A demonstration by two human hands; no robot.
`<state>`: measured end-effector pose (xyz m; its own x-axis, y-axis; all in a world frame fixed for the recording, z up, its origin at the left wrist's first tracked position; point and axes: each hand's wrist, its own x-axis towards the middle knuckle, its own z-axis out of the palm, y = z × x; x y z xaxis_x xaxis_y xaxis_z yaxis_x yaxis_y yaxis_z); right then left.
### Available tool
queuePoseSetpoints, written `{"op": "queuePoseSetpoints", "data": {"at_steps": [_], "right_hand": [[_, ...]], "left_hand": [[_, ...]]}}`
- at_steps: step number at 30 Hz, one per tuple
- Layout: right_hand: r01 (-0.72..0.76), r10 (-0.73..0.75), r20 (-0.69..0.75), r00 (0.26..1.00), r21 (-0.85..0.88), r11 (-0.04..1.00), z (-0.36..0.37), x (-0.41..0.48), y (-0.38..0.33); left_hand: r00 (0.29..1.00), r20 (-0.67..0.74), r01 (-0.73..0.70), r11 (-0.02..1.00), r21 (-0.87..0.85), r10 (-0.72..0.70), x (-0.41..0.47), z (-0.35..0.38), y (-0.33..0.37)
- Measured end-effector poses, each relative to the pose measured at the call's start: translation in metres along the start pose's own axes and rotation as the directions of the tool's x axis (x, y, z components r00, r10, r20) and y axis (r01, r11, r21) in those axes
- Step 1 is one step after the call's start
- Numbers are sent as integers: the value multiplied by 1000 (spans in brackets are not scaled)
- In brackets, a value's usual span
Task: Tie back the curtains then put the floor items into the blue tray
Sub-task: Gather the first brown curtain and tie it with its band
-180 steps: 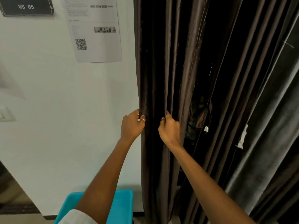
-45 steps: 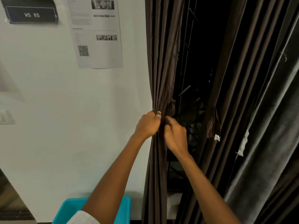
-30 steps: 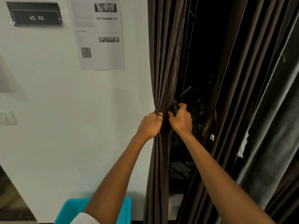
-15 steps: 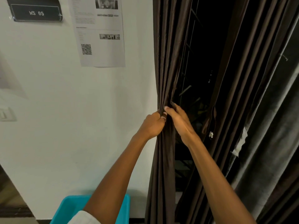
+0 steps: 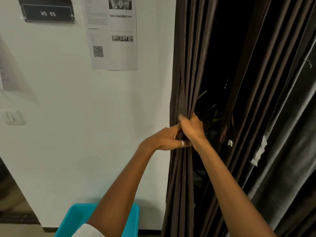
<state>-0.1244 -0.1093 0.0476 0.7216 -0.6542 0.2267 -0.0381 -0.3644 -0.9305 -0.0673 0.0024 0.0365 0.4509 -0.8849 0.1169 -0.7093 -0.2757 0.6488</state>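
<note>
A dark brown curtain (image 5: 186, 65) hangs bunched into a narrow column beside the white wall. My right hand (image 5: 192, 128) grips the gathered folds at waist height, fingers curled round the bunch. My left hand (image 5: 164, 139), with a ring on one finger, pinches the same bunch just below and to the left, touching the right hand. A second brown curtain (image 5: 266, 100) hangs to the right of a dark gap. The blue tray (image 5: 75, 219) stands on the floor by the wall, partly hidden by my left forearm. No tie-back is visible.
The white wall (image 5: 68, 117) carries a "WS 05" sign (image 5: 47, 13), a printed sheet with a QR code (image 5: 112, 35) and a light switch (image 5: 13, 118). A grey curtain (image 5: 294, 151) hangs at far right. Behind the gap, dark metal framing shows.
Over six seconds the curtain went from spread to gathered against the wall. In the last half second my right hand closed over the bunch above my left, which dropped slightly.
</note>
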Motion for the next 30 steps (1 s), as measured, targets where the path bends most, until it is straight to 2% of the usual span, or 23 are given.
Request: {"op": "queuePoseSetpoints", "data": {"at_steps": [2,4,7,9,11,12,14,18,20,23,25,30], "right_hand": [[-8,7,23,1000,39,999,-3,0,-1],[-19,14,50,999,96,995,-4,0,-2],[-19,12,42,999,173,985,-7,0,0],[-38,19,80,997,238,971,-13,1,4],[-96,44,165,985,320,943,-23,2,8],[-120,47,210,977,353,928,-27,2,9],[-155,43,282,958,387,909,-35,1,10],[-235,74,397,915,376,897,-44,-5,7],[-256,82,433,897,361,897,-45,-7,6],[-238,76,411,908,358,903,-45,-7,6],[-210,66,384,921,346,914,-45,-5,7],[-135,11,313,950,376,917,-40,0,10]], "left_hand": [[999,34,-8,996,-92,11,-6,-9,-2],[1000,12,-17,986,-167,19,-10,-21,-4],[984,-168,-4,931,-366,-62,-14,-38,-7],[907,-369,-6,873,-489,-201,-16,-48,-13],[793,-550,-26,887,-461,-263,-13,-56,-26],[759,-594,-13,906,-424,-267,-12,-57,-31],[754,-585,57,917,-394,-299,-10,-56,-34],[821,-437,193,899,-394,-368,-4,-45,-21],[862,-357,208,893,-400,-361,-4,-38,-13],[917,-250,152,853,-499,-309,-5,-31,-8],[923,-254,124,848,-515,-289,-6,-32,-4],[898,-317,150,891,-429,-304,-5,-42,-5]]}}
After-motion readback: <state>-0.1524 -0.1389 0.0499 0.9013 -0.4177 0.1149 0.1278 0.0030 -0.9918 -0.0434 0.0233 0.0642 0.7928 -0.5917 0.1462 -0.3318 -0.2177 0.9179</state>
